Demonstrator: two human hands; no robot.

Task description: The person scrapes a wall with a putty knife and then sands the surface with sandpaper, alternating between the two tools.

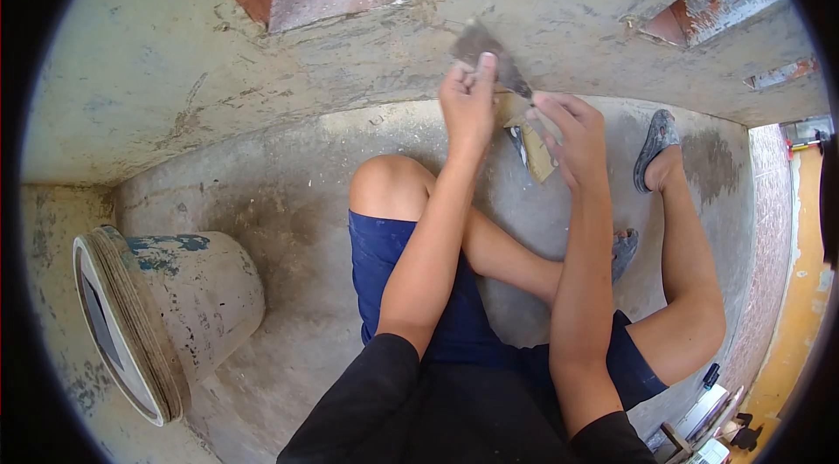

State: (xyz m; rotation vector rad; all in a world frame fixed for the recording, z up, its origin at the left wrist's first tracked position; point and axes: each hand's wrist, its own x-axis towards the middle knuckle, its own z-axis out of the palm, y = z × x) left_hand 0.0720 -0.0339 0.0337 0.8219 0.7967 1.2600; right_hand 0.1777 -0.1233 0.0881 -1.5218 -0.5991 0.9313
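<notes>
Against the plastered wall (262, 88), just above the floor, a putty knife (482, 49) lies with its blade flat on the surface, long axis slanting down-right toward the right hand (572, 128). That hand closes on the handle end (partly hidden); the left hand (468, 101), fingers curled, presses the blade. A bucket (175, 315) lies well apart.
</notes>
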